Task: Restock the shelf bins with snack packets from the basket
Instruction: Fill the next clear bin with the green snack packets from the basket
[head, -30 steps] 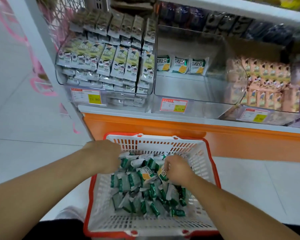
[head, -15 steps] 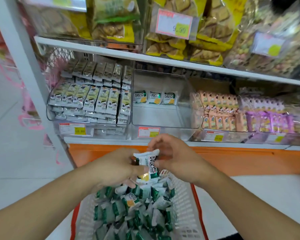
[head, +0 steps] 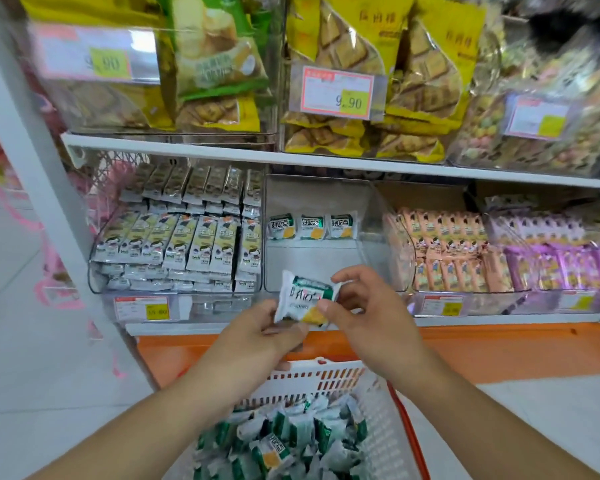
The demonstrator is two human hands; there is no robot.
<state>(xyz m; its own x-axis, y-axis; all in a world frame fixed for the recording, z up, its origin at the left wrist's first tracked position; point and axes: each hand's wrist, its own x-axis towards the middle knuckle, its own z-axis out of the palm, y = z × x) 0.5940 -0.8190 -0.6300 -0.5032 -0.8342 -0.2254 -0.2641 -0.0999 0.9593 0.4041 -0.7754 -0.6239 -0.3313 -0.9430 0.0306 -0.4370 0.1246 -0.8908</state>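
Both hands hold one green-and-white snack packet [head: 303, 301] in front of the clear middle bin [head: 364, 209]; the left hand [head: 264, 332] has its grip pinching the packet's lower left edge; the right hand [head: 364, 306] pinches its right end; three like packets [head: 312, 226] stand at the bin's back; the basket [head: 378, 427] below holds many more.

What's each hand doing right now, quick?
Left hand: fingers pinch the lower left edge of the green-and-white snack packet.
Right hand: fingers pinch the same packet's right side.
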